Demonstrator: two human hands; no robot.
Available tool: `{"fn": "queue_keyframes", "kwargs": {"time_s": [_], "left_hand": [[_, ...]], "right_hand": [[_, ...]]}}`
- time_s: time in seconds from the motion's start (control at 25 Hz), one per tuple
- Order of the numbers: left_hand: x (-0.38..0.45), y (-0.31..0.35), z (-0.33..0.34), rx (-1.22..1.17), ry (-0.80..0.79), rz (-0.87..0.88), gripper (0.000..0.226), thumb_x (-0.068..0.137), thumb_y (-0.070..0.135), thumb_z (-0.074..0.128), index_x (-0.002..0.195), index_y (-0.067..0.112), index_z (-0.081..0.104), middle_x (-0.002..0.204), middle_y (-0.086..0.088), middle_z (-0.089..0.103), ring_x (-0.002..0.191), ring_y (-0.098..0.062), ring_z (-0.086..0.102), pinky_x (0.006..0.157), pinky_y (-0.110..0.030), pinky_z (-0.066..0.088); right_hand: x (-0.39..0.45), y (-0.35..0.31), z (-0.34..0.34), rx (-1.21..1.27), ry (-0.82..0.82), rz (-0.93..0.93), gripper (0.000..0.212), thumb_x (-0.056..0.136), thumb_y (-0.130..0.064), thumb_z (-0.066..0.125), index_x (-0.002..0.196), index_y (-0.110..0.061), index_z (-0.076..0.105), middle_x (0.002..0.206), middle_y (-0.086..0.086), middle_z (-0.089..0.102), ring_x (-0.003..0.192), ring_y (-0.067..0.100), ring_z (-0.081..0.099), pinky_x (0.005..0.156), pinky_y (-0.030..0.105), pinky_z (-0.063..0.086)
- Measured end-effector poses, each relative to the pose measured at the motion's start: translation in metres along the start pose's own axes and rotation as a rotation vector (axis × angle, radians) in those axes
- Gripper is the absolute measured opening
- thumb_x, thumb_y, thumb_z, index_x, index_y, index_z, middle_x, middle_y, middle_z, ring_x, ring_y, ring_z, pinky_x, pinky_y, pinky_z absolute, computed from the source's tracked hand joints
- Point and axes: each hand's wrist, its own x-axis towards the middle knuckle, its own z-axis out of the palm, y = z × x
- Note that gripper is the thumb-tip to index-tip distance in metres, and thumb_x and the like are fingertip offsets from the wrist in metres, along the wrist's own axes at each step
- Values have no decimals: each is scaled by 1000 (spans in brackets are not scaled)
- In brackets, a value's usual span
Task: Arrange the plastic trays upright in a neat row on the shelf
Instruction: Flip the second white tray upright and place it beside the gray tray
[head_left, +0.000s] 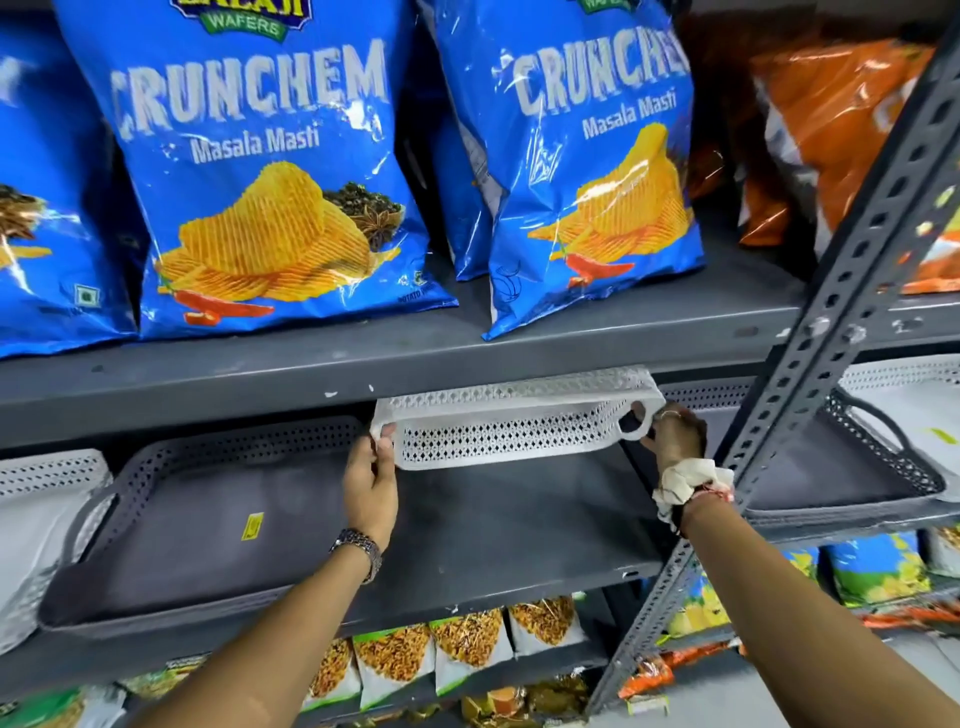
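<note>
White perforated plastic makes up the tray (511, 423) that both hands hold now, raised above the grey shelf (519, 519) and close under the upper shelf board (415, 364). The left hand (371, 486) is closed on the handle at the left end, with the thumb on the near side of the rim. The right hand (675, 431) is closed on the loop handle at the right end, the fingers going through the opening. The hands are well apart, one at each short end of the tray.

The tray is tilted, so its open side faces partly toward the camera; it is not yet fully upright and it does not touch the shelf. A grey tray (208, 525) leans at the left, half lying, and behind it a white one (47, 499) is partly seen. More trays (857, 452) stand beyond the slotted metal post (841, 291).

I judge the tray to be light and rather stiff, but thin lattice walls can bend or crack if they are squeezed in the middle. The two end handles are the good places to hold it. The plastic looks smooth, so on the painted metal the lower edge may slide forward when it stands on its long side.
</note>
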Motion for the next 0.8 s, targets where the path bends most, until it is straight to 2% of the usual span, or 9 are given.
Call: {"fn": "queue_keyframes", "kwargs": {"time_s": [0.08,0.12,0.2,0.24,0.32,0.44,0.56,0.68,0.8], "left_hand": [[4,-9,-3,147,72,82,25,95,9,38,108,11,59,113,-4,63,99,-21,59,85,-28,43],[7,-11,-3,170,108,93,27,94,6,37,108,12,59,110,-6,65,94,-21,59,82,-29,43],[12,-14,-2,166,142,78,28,94,6,35,110,9,58,111,-10,65,91,-24,60,82,-30,45],[15,-16,-1,198,133,66,28,95,7,34,111,9,57,112,-10,66,90,-25,61,80,-28,45],[19,-18,2,326,42,0,30,94,6,34,114,13,55,112,-6,67,86,-22,60,72,-24,40],[20,-21,7,453,-14,-116,47,83,-11,34,118,12,54,111,-7,69,88,-26,61,69,-25,40],[15,-15,9,467,76,-68,54,76,-15,33,114,14,58,103,-6,71,85,-29,62,67,-28,43],[9,-13,12,525,76,-37,51,72,-15,37,108,13,60,102,-6,70,83,-32,62,63,-30,43],[7,-19,12,586,38,-68,45,77,-14,38,107,10,62,101,-11,71,82,-34,63,60,-30,40]], "right_hand": [[-1,4,1,-129,39,-150,18,84,-22,57,81,-8,69,90,22,70,86,34,64,73,38,51],[-1,6,1,-163,70,-192,16,81,-25,60,73,-14,68,74,11,70,72,28,63,64,28,46],[-1,9,3,-150,74,-212,8,80,-26,62,75,-24,68,61,-9,65,59,17,57,55,18,38],[0,12,6,-174,62,-236,9,81,-26,60,83,-26,69,63,-12,64,60,16,55,56,18,38],[4,24,9,-304,-7,-270,16,87,-21,54,95,-17,68,78,-1,66,67,20,54,60,21,38],[8,46,10,-477,-50,-259,16,89,-10,50,92,-8,66,88,14,65,67,25,53,52,22,33],[6,56,7,-440,61,-274,17,85,-11,50,75,-17,63,82,11,67,72,29,59,60,28,40],[6,55,7,-418,175,-256,20,85,-16,51,95,-16,69,96,15,73,84,33,66,71,34,52],[8,62,10,-435,168,-258,24,85,-15,53,103,-18,69,104,15,71,91,32,66,76,32,51]]}}
